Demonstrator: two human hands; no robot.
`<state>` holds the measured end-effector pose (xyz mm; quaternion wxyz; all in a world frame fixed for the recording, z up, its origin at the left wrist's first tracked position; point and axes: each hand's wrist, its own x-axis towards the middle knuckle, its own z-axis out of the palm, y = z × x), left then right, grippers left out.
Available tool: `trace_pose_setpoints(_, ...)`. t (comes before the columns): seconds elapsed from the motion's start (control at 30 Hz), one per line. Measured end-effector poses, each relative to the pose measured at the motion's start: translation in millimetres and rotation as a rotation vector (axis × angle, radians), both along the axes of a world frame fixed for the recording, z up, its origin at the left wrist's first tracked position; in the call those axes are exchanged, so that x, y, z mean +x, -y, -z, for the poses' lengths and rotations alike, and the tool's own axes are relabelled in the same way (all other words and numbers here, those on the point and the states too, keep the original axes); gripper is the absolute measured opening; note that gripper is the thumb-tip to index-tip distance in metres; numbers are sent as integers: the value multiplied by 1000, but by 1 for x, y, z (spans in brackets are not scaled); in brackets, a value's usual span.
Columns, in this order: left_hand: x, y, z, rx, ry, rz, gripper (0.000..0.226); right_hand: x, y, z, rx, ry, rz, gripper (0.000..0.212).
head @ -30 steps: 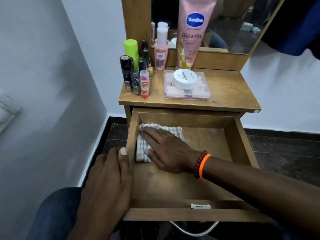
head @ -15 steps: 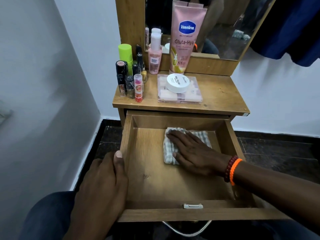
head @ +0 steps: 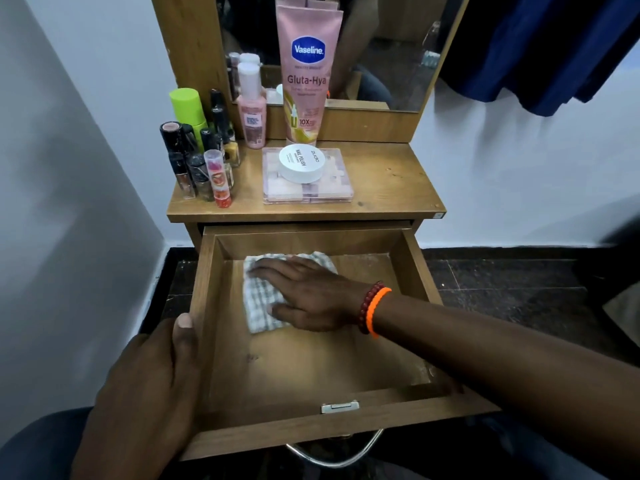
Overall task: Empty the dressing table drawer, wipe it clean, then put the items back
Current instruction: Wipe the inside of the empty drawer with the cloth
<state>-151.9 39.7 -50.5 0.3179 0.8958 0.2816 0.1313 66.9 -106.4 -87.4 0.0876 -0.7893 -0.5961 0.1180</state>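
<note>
Checked woven cloth (head: 263, 299) is lying flat on the smooth wooden floor of the pulled-out drawer (head: 420, 268), toward its back left. We are pressing it with our right hand (head: 311, 296), fingers straight and spread. Our left hand (head: 149, 386) is gripping the drawer's left wall, thumb along the rim.

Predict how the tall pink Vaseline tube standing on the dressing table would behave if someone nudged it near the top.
The Vaseline tube would probably tip easily: it stands tall on its narrow cap end. It appears to lean against the mirror, so a sideways nudge might slide it along. Its soft-looking body would likely dent rather than crack.
</note>
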Motion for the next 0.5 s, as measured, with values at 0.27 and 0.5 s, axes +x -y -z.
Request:
trace_pose_setpoints(0.27, 1, 2, -2, -29, 11, -18, 73, -18, 35, -32, -21, -27, 216, 58)
trace_pose_setpoints(0.5, 1, 2, -4, -49, -7, -23, 77, -15, 30, -26, -105, -80, 384, 63)
